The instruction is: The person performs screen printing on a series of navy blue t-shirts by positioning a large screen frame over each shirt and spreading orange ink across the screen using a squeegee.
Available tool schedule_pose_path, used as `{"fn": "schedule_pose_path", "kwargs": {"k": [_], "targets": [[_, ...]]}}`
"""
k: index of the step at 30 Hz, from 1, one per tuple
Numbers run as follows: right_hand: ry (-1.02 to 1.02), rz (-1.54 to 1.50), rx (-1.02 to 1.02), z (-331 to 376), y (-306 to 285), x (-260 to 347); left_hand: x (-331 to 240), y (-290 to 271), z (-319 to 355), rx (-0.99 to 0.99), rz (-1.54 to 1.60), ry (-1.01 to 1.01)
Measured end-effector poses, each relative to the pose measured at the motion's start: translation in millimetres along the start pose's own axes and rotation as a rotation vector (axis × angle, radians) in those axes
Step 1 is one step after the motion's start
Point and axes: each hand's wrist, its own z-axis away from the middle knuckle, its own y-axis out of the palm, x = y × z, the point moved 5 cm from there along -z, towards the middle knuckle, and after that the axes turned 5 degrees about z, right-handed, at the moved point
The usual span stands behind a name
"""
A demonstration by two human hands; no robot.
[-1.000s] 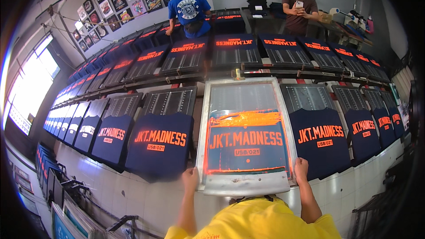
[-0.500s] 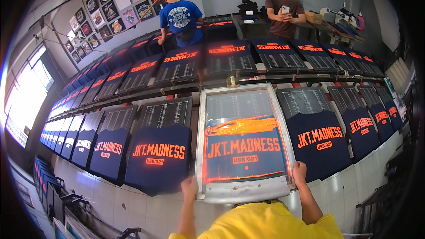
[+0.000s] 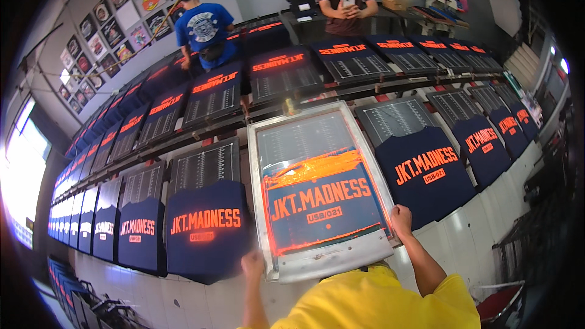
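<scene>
In front of me is a screen printing frame point(image 3: 255, 164) with pale metal sides, lying over a printing board. Through its mesh a dark blue field with orange lettering shows, and a thick band of wet orange ink point(image 3: 314, 167) crosses above the letters. A wide silvery bar point(image 3: 332, 258) spans the near end, close to my yellow shirt. My left hand point(image 3: 252, 263) is closed at the frame's near left corner, slightly blurred. My right hand point(image 3: 401, 220) is closed on its right side, a little farther up.
Dark blue shirts with orange prints lie on boards left point(image 3: 204, 225) and right point(image 3: 426, 164) of the frame. A rail point(image 3: 341, 88) runs behind, with another row of shirts beyond. A person in blue point(image 3: 204, 30) stands far left; another point(image 3: 347, 6) holds a phone.
My view has tilted and turned, so the whole scene sits slanted and farther left. Both hands stay at the frame, which lies in the same place among the boards.
</scene>
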Motion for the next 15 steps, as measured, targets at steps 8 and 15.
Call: {"fn": "schedule_pose_path", "kwargs": {"k": [8, 15], "targets": [[0.026, -0.001, -0.036, 1.4, 4.8, -3.0, -2.7, 6.5, -2.4, -0.015, 0.073, 0.110], [0.065, -0.035, -0.010, 0.1, 3.6, -3.3, -10.9, 8.9, 0.8, -0.010, 0.010, 0.011]]}}
